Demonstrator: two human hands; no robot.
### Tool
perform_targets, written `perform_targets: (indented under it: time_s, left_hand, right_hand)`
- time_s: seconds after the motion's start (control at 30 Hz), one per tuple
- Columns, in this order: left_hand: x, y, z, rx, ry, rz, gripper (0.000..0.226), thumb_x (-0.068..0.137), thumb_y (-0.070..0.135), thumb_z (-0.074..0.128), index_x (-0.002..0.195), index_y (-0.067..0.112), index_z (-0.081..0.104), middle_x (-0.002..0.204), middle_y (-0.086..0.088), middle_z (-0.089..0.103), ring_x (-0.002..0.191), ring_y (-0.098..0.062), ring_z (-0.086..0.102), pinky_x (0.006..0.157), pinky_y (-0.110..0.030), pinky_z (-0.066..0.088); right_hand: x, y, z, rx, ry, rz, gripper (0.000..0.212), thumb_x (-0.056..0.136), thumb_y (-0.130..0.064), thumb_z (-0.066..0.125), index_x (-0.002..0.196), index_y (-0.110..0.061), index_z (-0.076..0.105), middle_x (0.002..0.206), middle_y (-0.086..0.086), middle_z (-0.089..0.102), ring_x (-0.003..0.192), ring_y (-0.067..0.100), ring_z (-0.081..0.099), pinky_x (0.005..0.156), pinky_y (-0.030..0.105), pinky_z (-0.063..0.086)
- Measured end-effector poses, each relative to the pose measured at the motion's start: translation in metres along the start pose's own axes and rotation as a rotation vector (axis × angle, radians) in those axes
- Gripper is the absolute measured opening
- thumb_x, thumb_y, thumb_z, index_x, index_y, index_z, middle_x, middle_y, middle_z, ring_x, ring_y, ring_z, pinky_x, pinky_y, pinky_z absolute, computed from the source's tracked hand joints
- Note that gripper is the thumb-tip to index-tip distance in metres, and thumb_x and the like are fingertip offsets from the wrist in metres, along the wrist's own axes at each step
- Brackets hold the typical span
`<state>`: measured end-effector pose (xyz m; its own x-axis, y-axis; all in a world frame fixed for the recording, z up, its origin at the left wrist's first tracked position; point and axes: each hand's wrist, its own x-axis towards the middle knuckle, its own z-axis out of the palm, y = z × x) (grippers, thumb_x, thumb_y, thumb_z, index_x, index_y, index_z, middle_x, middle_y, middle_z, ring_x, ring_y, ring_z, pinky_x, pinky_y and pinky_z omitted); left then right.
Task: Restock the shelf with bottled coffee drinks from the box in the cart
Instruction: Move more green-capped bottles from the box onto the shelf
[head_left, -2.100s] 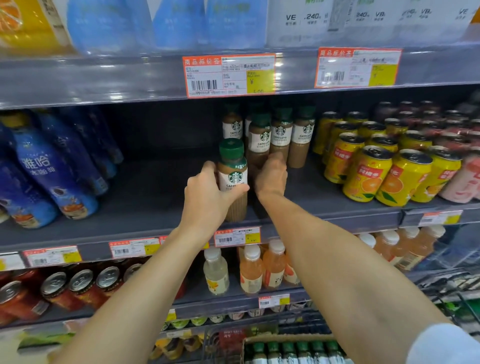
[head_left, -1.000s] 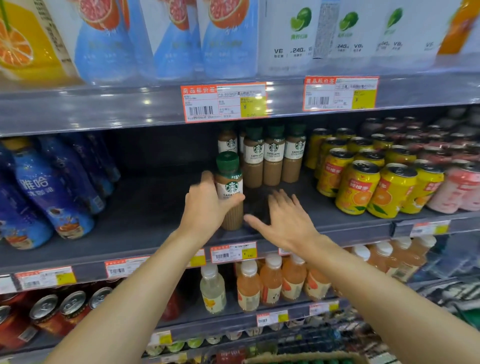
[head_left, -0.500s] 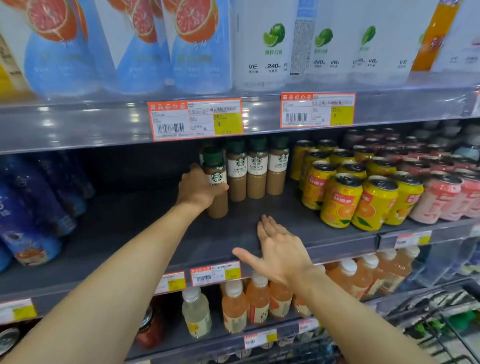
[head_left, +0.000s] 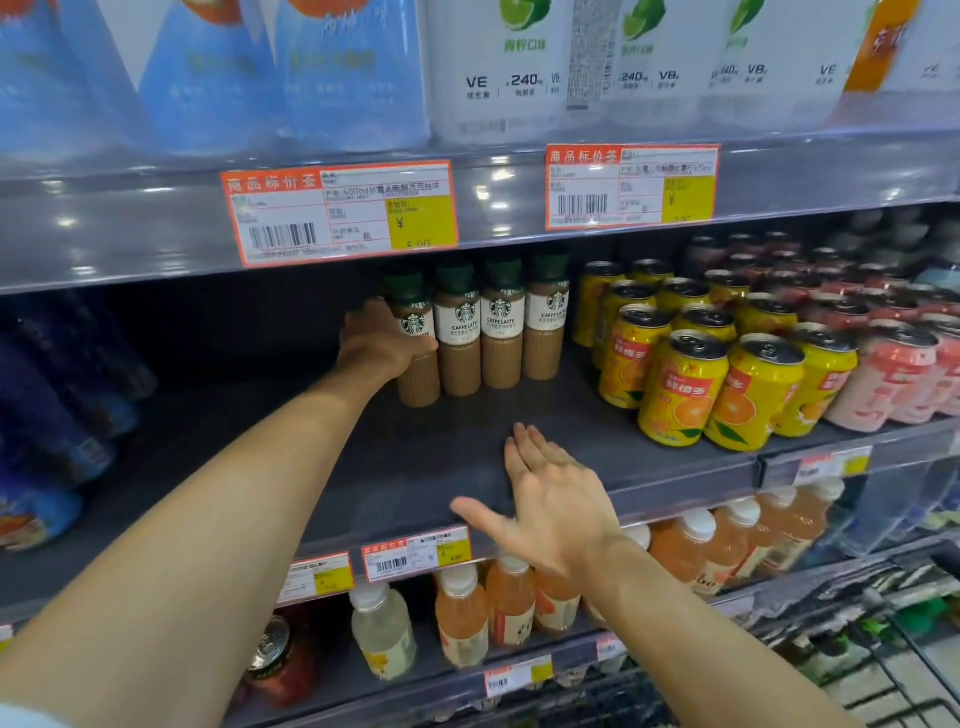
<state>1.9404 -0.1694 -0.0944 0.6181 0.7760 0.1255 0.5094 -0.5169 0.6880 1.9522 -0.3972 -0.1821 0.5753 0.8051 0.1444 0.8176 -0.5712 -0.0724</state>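
The left hand (head_left: 382, 340) has pushed its green-capped Starbucks caffe latte bottle (head_left: 418, 345) from the shelf front back to the rear, where it now stands touching the row of 3 latte bottles (head_left: 501, 325), fingers still wrapped round it. The right hand (head_left: 553, 501) has let go and drawn back, flat and empty, over the grey shelf (head_left: 452, 452). This bottle looks placed; the box is out of view.

You face a dark grey shelf (head_left: 426, 457). Your left hand (head_left: 382, 340) grips the leftmost of four green-capped coffee bottles (head_left: 415, 338) standing upright in a row at the back. Your right hand (head_left: 550, 499) is spread flat over bare shelf near the front edge. Right of that hand stand yellow orange-drink cans (head_left: 680, 389), then pink cans (head_left: 893, 384). Left of your left arm lie blue bottles (head_left: 57, 415).
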Motion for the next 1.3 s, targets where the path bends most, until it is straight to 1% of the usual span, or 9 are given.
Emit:
perform_targets:
  time_s: [0.2,0.4,0.57,0.67,0.87,1.03,1.17,1.23,1.3]
  left_hand:
    - [0.011,-0.003,0.003,0.060,-0.011,0.004,0.059,0.073,0.031,0.082,0.121,0.007,0.059,0.124,-0.015,0.061,0.113,-0.032,0.058,0.093,-0.038,0.050]
    - [0.007,-0.006,0.007,0.139,-0.071,0.072,0.062,0.073,0.034,0.080,0.126,0.011,0.058,0.127,-0.012,0.060,0.114,-0.029,0.058,0.094,-0.035,0.049]
    - [-0.036,-0.022,0.021,0.229,0.004,0.085,0.098,0.076,0.053,0.072,0.148,0.008,0.023,0.146,-0.014,0.041,0.131,-0.032,0.043,0.105,-0.042,0.041]
    - [-0.071,-0.021,0.027,0.477,0.002,0.174,0.090,0.089,0.058,0.051,0.152,0.011,0.008,0.155,-0.012,0.024,0.138,-0.031,0.032,0.109,-0.044,0.034]
    - [-0.134,-0.009,0.029,0.927,-0.061,0.270,0.083,0.095,0.060,0.031,0.152,0.004,0.007,0.159,-0.014,0.015,0.147,-0.027,0.015,0.117,-0.046,0.017]
    - [-0.176,-0.001,0.021,0.968,-0.132,0.166,0.078,0.098,0.058,0.022,0.153,0.008,0.001,0.162,-0.009,0.003,0.149,-0.023,0.003,0.119,-0.044,0.010]
    - [-0.208,-0.008,0.016,0.992,-0.109,0.182,0.077,0.098,0.059,0.017,0.153,0.008,0.004,0.162,-0.009,0.004,0.149,-0.021,0.003,0.120,-0.041,0.010]
    - [-0.225,-0.013,0.019,1.007,-0.119,0.212,0.076,0.098,0.059,0.016,0.153,0.008,0.005,0.162,-0.009,0.005,0.149,-0.020,0.004,0.120,-0.041,0.010]
    - [-0.244,-0.020,0.028,0.998,-0.132,0.236,0.076,0.098,0.059,0.016,0.153,0.007,0.008,0.161,-0.010,0.008,0.149,-0.021,0.007,0.120,-0.040,0.012]
  right_hand:
    - [0.001,0.001,0.001,-0.001,0.009,-0.010,0.117,0.072,-0.086,0.001,0.153,-0.005,0.025,0.162,0.010,0.018,0.150,0.018,0.012,0.120,0.030,0.009]
    - [0.003,0.002,0.006,0.000,0.029,-0.006,0.127,0.065,-0.089,-0.011,0.151,-0.004,0.030,0.160,0.012,0.023,0.149,0.020,0.017,0.121,0.032,0.014]
    - [0.003,0.003,0.006,0.014,-0.010,0.018,0.114,0.076,-0.087,0.009,0.151,-0.003,0.029,0.160,0.012,0.024,0.149,0.021,0.019,0.120,0.032,0.017]
    - [0.003,0.003,0.004,0.029,-0.045,0.024,0.115,0.075,-0.087,0.010,0.151,-0.002,0.027,0.160,0.013,0.023,0.149,0.022,0.018,0.119,0.033,0.017]
    - [0.003,0.006,0.000,0.046,-0.113,-0.018,0.111,0.081,-0.085,0.015,0.153,0.000,0.021,0.161,0.017,0.018,0.149,0.026,0.016,0.120,0.037,0.018]
    - [0.006,0.008,-0.005,0.053,-0.168,-0.065,0.102,0.088,-0.078,0.016,0.154,0.001,0.014,0.162,0.019,0.011,0.150,0.028,0.010,0.121,0.039,0.013]
    - [-0.020,0.008,-0.001,0.104,0.059,-0.234,0.079,0.099,-0.057,0.023,0.153,0.000,0.016,0.162,0.018,0.011,0.151,0.027,0.006,0.123,0.039,0.005]
    - [-0.048,0.005,0.010,0.185,0.125,-0.292,0.071,0.099,-0.048,0.027,0.150,0.001,0.027,0.160,0.018,0.020,0.150,0.027,0.014,0.123,0.040,0.012]
    - [-0.073,0.004,0.023,0.269,0.138,-0.305,0.066,0.095,-0.042,0.034,0.141,0.004,0.045,0.152,0.020,0.036,0.144,0.029,0.032,0.115,0.046,0.033]
